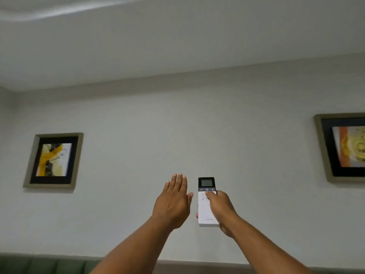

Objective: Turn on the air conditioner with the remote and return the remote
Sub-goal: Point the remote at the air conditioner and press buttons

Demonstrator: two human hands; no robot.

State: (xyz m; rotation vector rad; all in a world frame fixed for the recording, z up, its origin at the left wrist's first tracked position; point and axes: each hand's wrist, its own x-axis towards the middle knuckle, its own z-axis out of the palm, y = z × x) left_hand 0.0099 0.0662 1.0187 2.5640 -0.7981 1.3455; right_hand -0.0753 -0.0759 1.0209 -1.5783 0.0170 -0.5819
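Note:
A white remote [205,212] with a black top and a small grey screen is held upright in front of the wall. My right hand [221,208] grips it from the right, thumb resting just below the power button. Just left of the remote, apart from it, my left hand [173,200] is raised with flat, straight fingers and holds nothing. No air conditioner is in view.
A pale wall fills the view with the ceiling above. A framed yellow picture [53,161] hangs at the left, another framed picture [345,147] at the right edge. A green padded backrest [45,264] runs along the bottom left.

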